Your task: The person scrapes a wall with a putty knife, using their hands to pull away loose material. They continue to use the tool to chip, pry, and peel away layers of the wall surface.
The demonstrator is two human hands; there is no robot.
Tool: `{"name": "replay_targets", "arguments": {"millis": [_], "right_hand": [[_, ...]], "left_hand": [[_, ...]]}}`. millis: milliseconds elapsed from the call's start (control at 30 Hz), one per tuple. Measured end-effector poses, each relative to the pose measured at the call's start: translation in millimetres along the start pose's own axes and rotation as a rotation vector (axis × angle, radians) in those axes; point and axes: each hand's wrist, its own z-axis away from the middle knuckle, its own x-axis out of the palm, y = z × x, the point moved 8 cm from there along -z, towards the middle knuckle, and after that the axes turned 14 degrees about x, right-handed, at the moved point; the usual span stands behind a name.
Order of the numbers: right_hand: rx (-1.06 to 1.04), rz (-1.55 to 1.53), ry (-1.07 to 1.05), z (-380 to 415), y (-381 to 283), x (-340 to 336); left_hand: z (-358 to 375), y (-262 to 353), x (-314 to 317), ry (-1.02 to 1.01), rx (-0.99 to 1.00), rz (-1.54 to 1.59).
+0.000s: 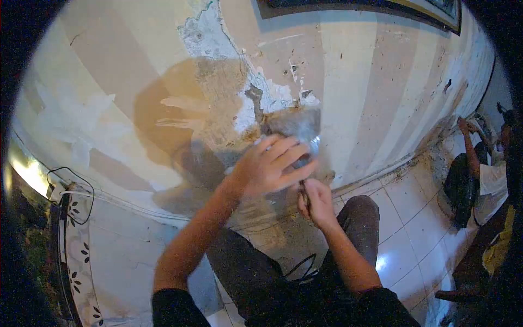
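Observation:
My right hand (pixel 317 203) grips the dark handle of a wide scraper. Its grey blade (pixel 297 124) lies against the wall, blurred. My left hand (pixel 271 165) is over the lower part of the blade, fingers stretched across it and pressing it to the wall. The blade sits at the edge of a patch where paint has peeled off the striped beige and cream wall (pixel 359 82), low down near the floor. My knees in dark trousers (pixel 359 218) are bent under my arms.
Another person (pixel 479 174) crouches at the same wall to the right, one hand raised to it. White floor tiles (pixel 414 240) run along the wall's foot. A black cable (pixel 73 188) loops by a patterned white cloth at the left. A dark frame (pixel 381 8) hangs above.

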Motion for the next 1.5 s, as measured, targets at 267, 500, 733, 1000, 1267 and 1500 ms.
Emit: {"name": "replay_targets", "arguments": {"millis": [267, 500, 733, 1000, 1267, 1500], "right_hand": [[-0.018, -0.321, -0.013, -32, -7, 31], [0.092, -0.407, -0.061, -36, 3, 41], [-0.123, -0.254, 0.169, -40, -17, 43], [-0.051, -0.255, 0.139, -37, -10, 27], [-0.018, -0.086, 0.176, -35, -20, 15], [-0.031, -0.176, 0.061, -35, -20, 13]], "left_hand": [[-38, -41, 39, -0.112, 0.520, -0.002], [-32, -45, 74, -0.472, 0.581, 0.261], [-44, -60, 54, -0.354, 0.644, 0.298], [-36, -49, 73, -0.467, 0.575, 0.195], [-42, -51, 66, -0.344, 0.540, 0.112], [-41, -51, 73, -0.419, 0.524, 0.195]]}}
